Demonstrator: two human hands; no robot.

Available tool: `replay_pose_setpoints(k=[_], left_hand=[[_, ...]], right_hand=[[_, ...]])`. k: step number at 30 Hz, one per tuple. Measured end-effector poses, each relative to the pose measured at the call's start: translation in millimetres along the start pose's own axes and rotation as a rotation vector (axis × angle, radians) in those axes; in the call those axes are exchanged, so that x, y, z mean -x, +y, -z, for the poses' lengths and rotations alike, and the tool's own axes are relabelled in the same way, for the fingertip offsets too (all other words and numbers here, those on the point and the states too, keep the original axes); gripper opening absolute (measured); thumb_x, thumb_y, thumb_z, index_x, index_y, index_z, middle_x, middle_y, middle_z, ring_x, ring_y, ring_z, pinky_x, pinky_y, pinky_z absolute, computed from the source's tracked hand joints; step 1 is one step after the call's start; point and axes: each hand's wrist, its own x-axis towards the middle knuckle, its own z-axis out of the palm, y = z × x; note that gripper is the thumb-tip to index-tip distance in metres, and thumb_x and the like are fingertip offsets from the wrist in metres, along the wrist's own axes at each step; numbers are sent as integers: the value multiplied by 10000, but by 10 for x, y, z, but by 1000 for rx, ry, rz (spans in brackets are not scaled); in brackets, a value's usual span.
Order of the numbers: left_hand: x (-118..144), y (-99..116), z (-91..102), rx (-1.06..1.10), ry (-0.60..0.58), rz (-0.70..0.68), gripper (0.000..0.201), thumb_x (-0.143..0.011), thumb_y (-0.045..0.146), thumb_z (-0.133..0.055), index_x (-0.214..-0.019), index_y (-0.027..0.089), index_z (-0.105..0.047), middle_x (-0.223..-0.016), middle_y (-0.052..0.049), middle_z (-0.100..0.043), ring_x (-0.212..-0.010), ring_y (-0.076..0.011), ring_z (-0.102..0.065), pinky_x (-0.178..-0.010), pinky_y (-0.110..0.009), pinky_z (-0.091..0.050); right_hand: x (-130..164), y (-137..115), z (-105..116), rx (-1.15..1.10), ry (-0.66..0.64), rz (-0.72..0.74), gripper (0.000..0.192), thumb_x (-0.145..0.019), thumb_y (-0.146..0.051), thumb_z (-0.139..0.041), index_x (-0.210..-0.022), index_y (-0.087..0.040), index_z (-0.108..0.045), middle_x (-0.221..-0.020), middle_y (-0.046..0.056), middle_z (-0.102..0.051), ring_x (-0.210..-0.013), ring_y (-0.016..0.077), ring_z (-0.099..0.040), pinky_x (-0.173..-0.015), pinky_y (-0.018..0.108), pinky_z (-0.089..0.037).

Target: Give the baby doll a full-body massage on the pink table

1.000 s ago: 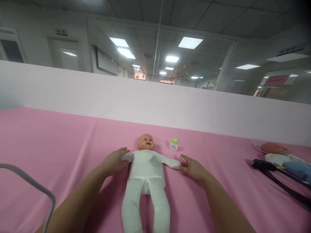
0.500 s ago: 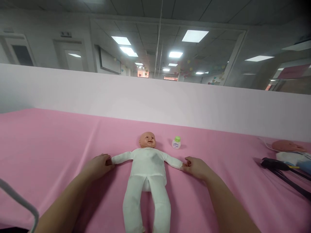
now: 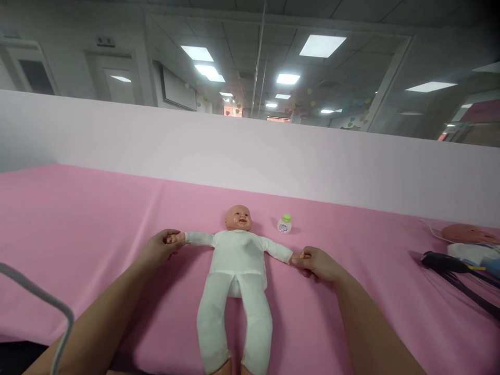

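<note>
Pinching the doll's (image 3: 238, 260) tiny hands, one in my left hand (image 3: 160, 248) and one in my right hand (image 3: 318, 262), I hold its arms spread as it lies face-up on the pink sheet (image 3: 97, 224), a small bottle (image 3: 284, 224) beside its head, another doll (image 3: 466, 237) far right.
</note>
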Motion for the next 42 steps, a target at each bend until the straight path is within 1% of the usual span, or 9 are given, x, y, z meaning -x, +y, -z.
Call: replay_pose_setpoints(k=[3,5,11,16,20,27,31,36,42], left_hand=[[-49,-83,-22,256,-1,62,623,-649,438,-899,-1147,160,-649,-791,-35,-709,-694,-186,-649,-572,-262,-481],[-78,-129,-33,367,-29,86,576,-663,396,-903,-1123,140,-668,-804,-45,-719,-699,-163,-644,-577,-240,-483],[-120,-171,-46,518,-26,169,464,-667,193,-887,-1088,135,-701,-818,-54,-740,-705,-136,-667,-628,-215,-532],[-104,-131,-57,491,-26,155,550,-656,255,-914,-1151,132,-708,-794,-59,-754,-653,-142,-656,-557,-218,-504],[-101,-111,-74,476,-8,177,493,-695,284,-897,-1135,139,-727,-787,-61,-761,-637,-142,-659,-548,-219,-509],[-106,-60,-82,546,22,244,218,-856,147,-737,-1072,125,-734,-810,-78,-759,-617,-138,-690,-625,-240,-598],[-111,-74,-75,570,-8,249,292,-813,21,-689,-1093,98,-712,-872,-101,-771,-646,-148,-719,-654,-248,-623],[-113,-139,-52,573,-68,201,456,-706,-30,-758,-1140,104,-718,-949,-102,-781,-735,-164,-749,-728,-252,-636],[-111,-154,-48,498,-63,174,453,-666,179,-917,-1091,149,-762,-880,-77,-783,-686,-153,-716,-662,-236,-614]], right_hand=[[-8,-18,-15,-133,43,22,438,-755,-590,-792,-849,-211,-593,-671,10,-648,-546,129,-522,-495,253,-327],[-19,-32,-43,-237,58,45,419,-761,-571,-798,-875,-203,-633,-700,13,-658,-576,133,-556,-518,257,-389],[-59,-64,-161,-521,19,93,384,-718,-443,-887,-946,-204,-692,-795,35,-678,-702,163,-629,-633,289,-531],[-114,-61,-214,-555,63,98,403,-689,-454,-911,-879,-185,-680,-723,-5,-624,-621,111,-529,-540,233,-415],[-197,-14,-250,-506,157,75,421,-770,-563,-823,-887,-178,-701,-652,-25,-576,-553,87,-453,-509,230,-363],[-259,5,-267,-576,278,36,281,-821,-384,-787,-1020,-202,-708,-762,16,-639,-606,129,-557,-541,268,-497],[-265,8,-259,-635,260,35,268,-838,-294,-770,-1081,-221,-684,-839,33,-666,-676,152,-622,-639,299,-588],[-256,45,-223,-719,118,79,322,-794,-264,-844,-1086,-232,-711,-961,48,-700,-797,165,-660,-788,311,-627],[-190,-26,-240,-638,140,133,363,-719,-364,-919,-991,-202,-742,-839,21,-673,-670,120,-578,-654,275,-567]])
